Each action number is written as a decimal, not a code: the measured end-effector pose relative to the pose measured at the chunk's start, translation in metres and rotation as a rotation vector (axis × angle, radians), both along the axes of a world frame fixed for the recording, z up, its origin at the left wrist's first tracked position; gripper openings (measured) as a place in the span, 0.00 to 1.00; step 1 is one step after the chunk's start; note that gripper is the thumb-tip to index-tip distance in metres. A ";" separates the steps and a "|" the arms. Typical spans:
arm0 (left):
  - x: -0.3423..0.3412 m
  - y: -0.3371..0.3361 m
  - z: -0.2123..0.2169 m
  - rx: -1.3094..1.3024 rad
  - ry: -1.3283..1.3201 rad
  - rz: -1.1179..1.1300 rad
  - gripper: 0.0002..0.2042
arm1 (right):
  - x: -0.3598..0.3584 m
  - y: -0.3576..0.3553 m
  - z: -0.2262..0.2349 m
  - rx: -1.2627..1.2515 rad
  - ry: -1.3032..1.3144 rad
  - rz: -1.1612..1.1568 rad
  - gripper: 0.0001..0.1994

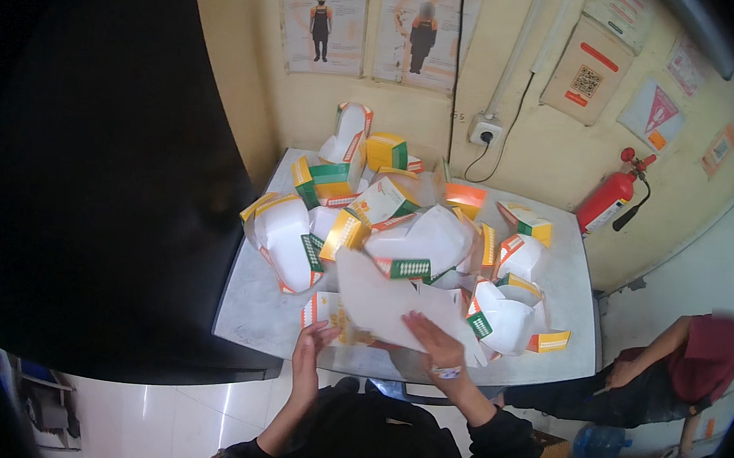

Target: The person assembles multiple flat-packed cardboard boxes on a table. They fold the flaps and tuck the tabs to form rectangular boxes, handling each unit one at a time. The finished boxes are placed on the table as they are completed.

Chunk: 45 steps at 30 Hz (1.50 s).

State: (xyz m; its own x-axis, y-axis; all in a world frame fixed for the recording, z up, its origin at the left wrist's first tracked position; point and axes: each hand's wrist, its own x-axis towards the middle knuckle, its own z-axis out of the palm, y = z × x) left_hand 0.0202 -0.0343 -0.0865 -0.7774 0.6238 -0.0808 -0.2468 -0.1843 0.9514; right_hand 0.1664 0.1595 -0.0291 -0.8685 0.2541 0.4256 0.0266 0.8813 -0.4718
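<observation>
One white card [379, 294] is over the front of the table [245, 323], by paper boxes [377, 202]. The right hand [437, 343] touches it; I can't tell if it grips. The left hand [315, 344] is open nearby. Card handling seems under way; the next move needs a gentle hold.

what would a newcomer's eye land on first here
Probably the heap of white, yellow, green and orange cardboard cartons across the grey table. Near its front edge, the right hand touches a blurred white cardboard sheet. The red fire extinguisher stands out beyond the table's far right corner.
</observation>
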 end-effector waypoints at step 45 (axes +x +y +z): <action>-0.018 0.118 -0.043 -0.480 1.071 -0.197 0.15 | 0.086 0.104 -0.063 -0.132 0.115 -0.813 0.17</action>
State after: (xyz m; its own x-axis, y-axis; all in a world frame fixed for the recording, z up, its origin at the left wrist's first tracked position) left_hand 0.0020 0.0838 -0.1298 -0.4859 0.8234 0.2931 0.7313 0.1993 0.6523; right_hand 0.2519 0.2634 -0.0920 -0.3458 0.8377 0.4228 0.5765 0.5452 -0.6087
